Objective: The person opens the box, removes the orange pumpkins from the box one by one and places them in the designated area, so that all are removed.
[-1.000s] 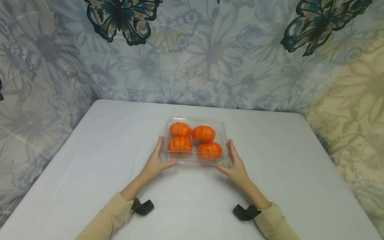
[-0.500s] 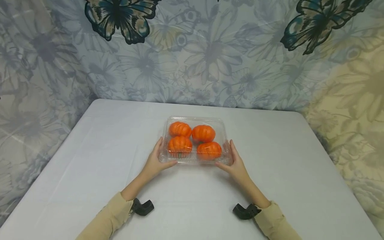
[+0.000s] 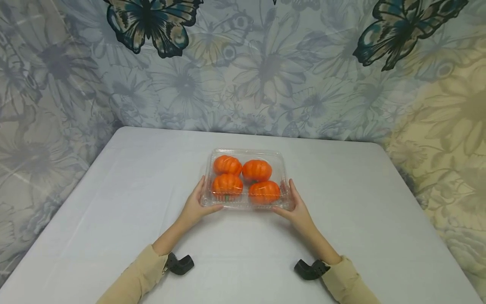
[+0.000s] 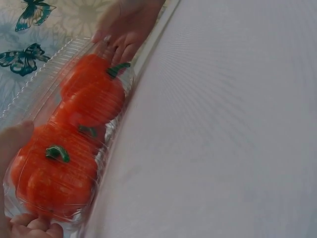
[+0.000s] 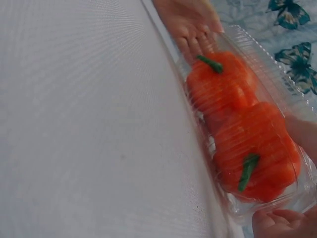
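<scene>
A clear plastic clamshell container [image 3: 279, 166] holds several orange bell peppers [image 3: 227, 185] with green stems, and its lid is closed. My left hand [image 3: 194, 207] grips its left side, thumb along the front edge. On the opposite side my right hand [image 3: 299, 212] holds it the same way. In the left wrist view the thumb [image 4: 15, 141] lies against the lid, with curled fingers [image 4: 37, 228] low at the end wall. The right wrist view shows the other thumb [image 5: 303, 135] on the lid and fingers [image 5: 278, 223] bent at the lower edge.
The container is over the middle of a white-covered table [image 3: 243, 261]. Behind it hangs a floral cloth backdrop [image 3: 265, 84] with printed butterflies [image 3: 152, 25]. A black wrist mount [image 3: 180, 264] sits on the left wrist, another mount [image 3: 311, 269] on the right.
</scene>
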`<action>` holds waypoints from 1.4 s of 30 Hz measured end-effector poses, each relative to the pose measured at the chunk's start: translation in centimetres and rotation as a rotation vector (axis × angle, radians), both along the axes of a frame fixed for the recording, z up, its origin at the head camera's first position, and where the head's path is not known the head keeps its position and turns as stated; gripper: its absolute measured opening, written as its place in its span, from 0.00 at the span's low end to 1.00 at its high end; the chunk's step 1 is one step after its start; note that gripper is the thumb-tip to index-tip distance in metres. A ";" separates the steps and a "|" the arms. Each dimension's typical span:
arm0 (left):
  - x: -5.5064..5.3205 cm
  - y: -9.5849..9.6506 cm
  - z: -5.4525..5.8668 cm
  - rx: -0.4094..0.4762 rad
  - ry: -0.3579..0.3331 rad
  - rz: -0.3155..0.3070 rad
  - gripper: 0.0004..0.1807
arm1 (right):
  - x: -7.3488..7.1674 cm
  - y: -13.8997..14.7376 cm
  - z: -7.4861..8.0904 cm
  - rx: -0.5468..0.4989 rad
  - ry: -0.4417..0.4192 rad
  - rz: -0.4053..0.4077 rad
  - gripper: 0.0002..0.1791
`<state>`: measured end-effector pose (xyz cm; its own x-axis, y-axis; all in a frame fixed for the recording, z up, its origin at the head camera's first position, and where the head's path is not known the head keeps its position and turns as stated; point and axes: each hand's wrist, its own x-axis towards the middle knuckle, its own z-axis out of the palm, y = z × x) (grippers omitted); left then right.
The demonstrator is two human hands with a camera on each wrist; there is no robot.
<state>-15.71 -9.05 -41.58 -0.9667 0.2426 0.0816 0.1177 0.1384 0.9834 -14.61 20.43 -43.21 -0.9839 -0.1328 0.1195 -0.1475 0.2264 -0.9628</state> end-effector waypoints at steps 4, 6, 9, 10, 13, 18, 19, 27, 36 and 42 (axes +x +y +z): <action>-0.1 -0.1 0.0 0.002 0.001 0.004 0.53 | -0.1 0.0 0.1 -0.024 -0.010 0.007 0.55; -0.1 -0.1 -0.1 0.006 0.007 0.003 0.53 | -0.1 0.0 0.1 -0.033 -0.026 0.005 0.55; -0.5 -0.3 -1.1 0.019 0.002 0.008 0.52 | -0.1 0.0 0.0 -0.040 -0.056 0.001 0.55; -0.7 -0.4 -1.6 0.020 0.006 0.009 0.52 | -0.1 0.1 0.0 -0.044 -0.063 0.000 0.54; -1.2 -0.5 -2.8 0.021 0.023 0.010 0.52 | 0.0 0.1 -0.1 -0.065 -0.073 -0.002 0.53; -0.6 -0.2 -1.5 0.034 0.053 0.002 0.48 | 0.1 0.3 -0.4 -0.080 -0.064 0.005 0.52; -0.4 -0.2 -1.2 0.037 0.059 -0.001 0.47 | 0.1 0.3 -0.4 -0.082 -0.057 0.012 0.52; -1.2 -0.7 -3.2 0.149 0.051 -0.058 0.45 | 0.0 0.3 -0.7 -0.091 -0.006 0.065 0.52; -0.8 -0.6 -3.3 0.218 0.022 -0.115 0.45 | 0.1 0.4 -1.0 -0.106 0.066 0.109 0.46; -0.8 -0.9 -3.1 0.209 0.053 -0.106 0.43 | -0.2 0.2 -0.9 -0.135 0.053 0.144 0.46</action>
<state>-16.47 -9.97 -44.71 -0.9297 0.3153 0.1904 0.1728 -0.0832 0.9814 -14.78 20.61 -44.06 -0.9477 -0.2510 0.1972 -0.2207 0.0688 -0.9729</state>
